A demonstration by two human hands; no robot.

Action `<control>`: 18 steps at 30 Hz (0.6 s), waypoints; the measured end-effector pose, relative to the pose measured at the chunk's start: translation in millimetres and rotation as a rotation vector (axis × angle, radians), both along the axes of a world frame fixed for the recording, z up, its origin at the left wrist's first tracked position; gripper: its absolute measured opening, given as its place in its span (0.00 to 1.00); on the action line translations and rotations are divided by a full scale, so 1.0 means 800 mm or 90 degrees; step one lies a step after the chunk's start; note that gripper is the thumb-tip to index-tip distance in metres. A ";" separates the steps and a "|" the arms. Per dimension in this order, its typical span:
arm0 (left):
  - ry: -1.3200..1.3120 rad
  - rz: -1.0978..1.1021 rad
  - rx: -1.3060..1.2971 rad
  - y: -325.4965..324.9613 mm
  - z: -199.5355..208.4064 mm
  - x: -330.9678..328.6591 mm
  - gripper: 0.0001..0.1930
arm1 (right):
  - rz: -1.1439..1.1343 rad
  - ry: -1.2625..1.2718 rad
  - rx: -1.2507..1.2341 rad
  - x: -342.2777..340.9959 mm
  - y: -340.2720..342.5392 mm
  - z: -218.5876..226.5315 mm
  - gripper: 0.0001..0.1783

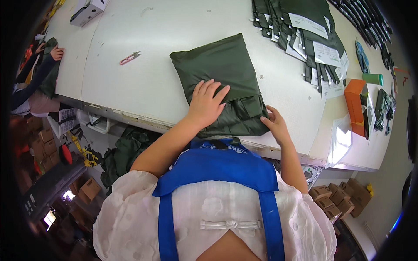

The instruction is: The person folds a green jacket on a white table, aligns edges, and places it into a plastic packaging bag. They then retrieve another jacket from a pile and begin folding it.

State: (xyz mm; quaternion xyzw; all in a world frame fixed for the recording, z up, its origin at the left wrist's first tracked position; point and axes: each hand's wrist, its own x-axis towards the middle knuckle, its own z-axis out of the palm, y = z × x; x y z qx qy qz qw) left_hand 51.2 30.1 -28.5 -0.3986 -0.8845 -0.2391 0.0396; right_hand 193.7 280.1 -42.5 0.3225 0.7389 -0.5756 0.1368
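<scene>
A dark green garment [222, 65], folded into a rough square, lies on the white table in front of me. Its near part is bunched and shows a pocket flap. My left hand [206, 102] rests on top of it with the fingers stretched out and slightly spread. At the garment's near right corner is my right hand [276, 125], thumb on the edge and fingers curled beside it. The fabric at that corner appears pinched, though part of the grip is hidden.
Thread snips [130, 58] lie left of the garment. Stacked green garments with white paper tags [320, 52] fill the far right. An orange box [356, 106] and a green thread spool [372, 79] stand right. A co-worker's hand [57, 53] handles dark cloth at the left.
</scene>
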 end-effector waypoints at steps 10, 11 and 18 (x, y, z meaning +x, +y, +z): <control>-0.046 -0.035 -0.072 0.056 0.005 -0.019 0.13 | -0.269 0.236 -0.413 -0.031 -0.009 0.018 0.16; -0.063 -0.030 -0.068 0.061 0.006 -0.023 0.11 | -0.315 0.271 -0.442 -0.031 -0.010 0.026 0.18; -0.204 0.039 0.050 0.071 0.027 -0.025 0.07 | -0.472 0.219 -0.401 0.030 -0.093 0.017 0.26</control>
